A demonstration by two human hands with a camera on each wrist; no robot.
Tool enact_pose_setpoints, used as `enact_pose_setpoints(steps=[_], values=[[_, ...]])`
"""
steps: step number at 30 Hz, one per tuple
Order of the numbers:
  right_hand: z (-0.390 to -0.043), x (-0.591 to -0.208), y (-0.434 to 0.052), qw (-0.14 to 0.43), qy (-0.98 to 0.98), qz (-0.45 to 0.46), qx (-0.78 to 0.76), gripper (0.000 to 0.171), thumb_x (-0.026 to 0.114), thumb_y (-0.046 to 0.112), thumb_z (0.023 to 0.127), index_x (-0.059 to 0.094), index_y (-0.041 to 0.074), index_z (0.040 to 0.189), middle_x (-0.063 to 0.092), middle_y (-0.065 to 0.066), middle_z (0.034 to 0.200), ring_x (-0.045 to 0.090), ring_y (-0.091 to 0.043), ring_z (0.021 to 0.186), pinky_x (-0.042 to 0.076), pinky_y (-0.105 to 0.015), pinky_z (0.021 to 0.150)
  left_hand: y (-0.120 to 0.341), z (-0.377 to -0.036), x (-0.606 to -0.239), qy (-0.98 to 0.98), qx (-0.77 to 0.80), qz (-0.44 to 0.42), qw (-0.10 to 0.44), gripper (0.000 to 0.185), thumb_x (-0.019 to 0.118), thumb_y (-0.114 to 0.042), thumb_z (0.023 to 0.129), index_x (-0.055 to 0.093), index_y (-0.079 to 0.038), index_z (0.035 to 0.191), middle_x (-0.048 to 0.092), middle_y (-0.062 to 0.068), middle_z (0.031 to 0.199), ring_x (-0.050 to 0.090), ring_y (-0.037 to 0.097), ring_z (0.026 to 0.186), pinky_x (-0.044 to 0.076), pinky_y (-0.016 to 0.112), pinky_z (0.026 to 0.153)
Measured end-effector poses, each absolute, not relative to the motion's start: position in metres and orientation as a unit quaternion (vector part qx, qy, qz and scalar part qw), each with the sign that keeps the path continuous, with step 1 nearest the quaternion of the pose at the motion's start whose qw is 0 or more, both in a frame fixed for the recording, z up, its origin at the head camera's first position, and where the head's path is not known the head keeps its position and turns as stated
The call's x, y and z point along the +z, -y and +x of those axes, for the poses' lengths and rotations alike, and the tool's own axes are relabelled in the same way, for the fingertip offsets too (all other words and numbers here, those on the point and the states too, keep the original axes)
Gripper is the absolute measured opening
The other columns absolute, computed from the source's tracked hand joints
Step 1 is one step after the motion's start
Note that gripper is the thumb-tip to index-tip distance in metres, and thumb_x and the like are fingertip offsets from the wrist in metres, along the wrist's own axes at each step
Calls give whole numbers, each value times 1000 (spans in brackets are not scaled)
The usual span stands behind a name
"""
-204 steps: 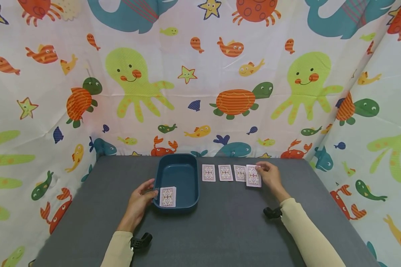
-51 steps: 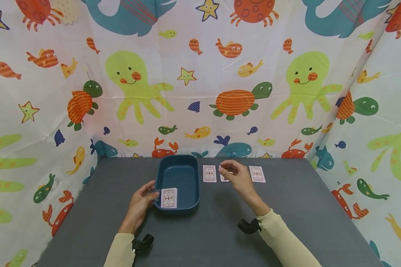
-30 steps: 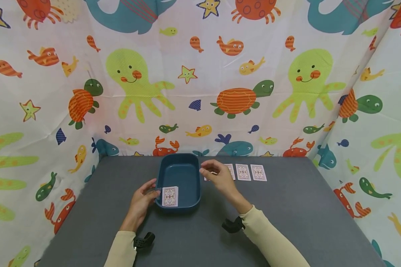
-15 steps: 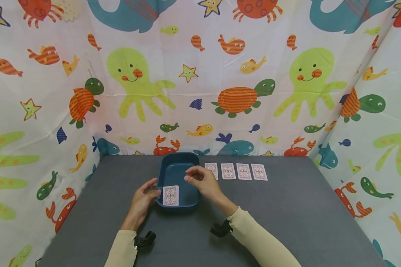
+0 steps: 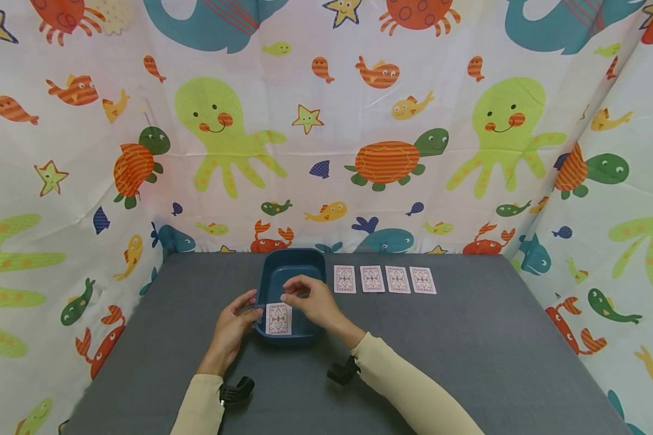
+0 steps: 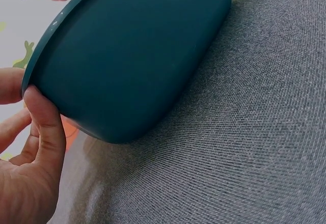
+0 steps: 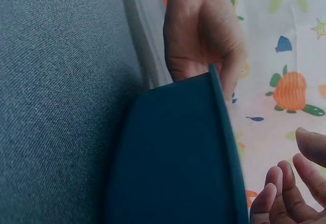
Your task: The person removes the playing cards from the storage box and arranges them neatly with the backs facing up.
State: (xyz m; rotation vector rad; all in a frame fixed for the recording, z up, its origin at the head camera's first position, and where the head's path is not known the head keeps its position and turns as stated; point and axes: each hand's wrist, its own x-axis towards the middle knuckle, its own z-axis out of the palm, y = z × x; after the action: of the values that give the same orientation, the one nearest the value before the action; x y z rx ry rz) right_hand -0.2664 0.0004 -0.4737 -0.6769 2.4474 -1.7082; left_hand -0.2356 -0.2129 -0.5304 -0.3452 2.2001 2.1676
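My left hand (image 5: 231, 329) holds the dark teal plastic tub (image 6: 127, 56) at its near left corner, thumb against the rim. Inside the tub, by that corner, lies a deck of playing cards (image 5: 279, 319), patterned back up. My right hand (image 5: 317, 304) hovers over the tub, just right of the deck, fingers loosely bent. In the right wrist view its fingers (image 7: 291, 196) stand apart from the thumb, and no card shows between them. Several face-down playing cards (image 5: 372, 279) lie in a row right of the tub.
A grey cloth-covered table (image 5: 413, 344) carries the tub and cards. Behind and at both sides hangs a white curtain (image 5: 283, 175) printed with sea animals. A black wrist camera (image 5: 236, 391) is strapped to each wrist.
Earlier my right hand was at the rightmost card of the row. Since then it has let that card go and swept left over the row to the tub. My left hand has stayed.
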Motion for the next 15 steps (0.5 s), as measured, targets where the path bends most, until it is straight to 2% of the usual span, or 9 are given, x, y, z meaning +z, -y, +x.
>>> enact_pose_setpoints(steps=[8, 15], values=[[-277, -484, 10, 71, -815, -216, -533, 23, 74, 24, 88, 69, 17, 109, 71, -5, 104, 63, -13, 90, 51, -25, 76, 213, -236, -532, -705, 700, -112, 18, 52, 63, -8, 93, 50, -15, 143, 47, 13, 136, 55, 16, 100, 45, 32, 82], [-287, -490, 18, 75, -844, -196, -493, 31, 78, 23, 84, 70, 11, 111, 70, -10, 105, 63, -14, 88, 52, -30, 78, 215, -236, -533, -704, 702, -109, 18, 52, 64, -8, 93, 50, -15, 142, 46, 13, 137, 55, 13, 97, 45, 30, 81]])
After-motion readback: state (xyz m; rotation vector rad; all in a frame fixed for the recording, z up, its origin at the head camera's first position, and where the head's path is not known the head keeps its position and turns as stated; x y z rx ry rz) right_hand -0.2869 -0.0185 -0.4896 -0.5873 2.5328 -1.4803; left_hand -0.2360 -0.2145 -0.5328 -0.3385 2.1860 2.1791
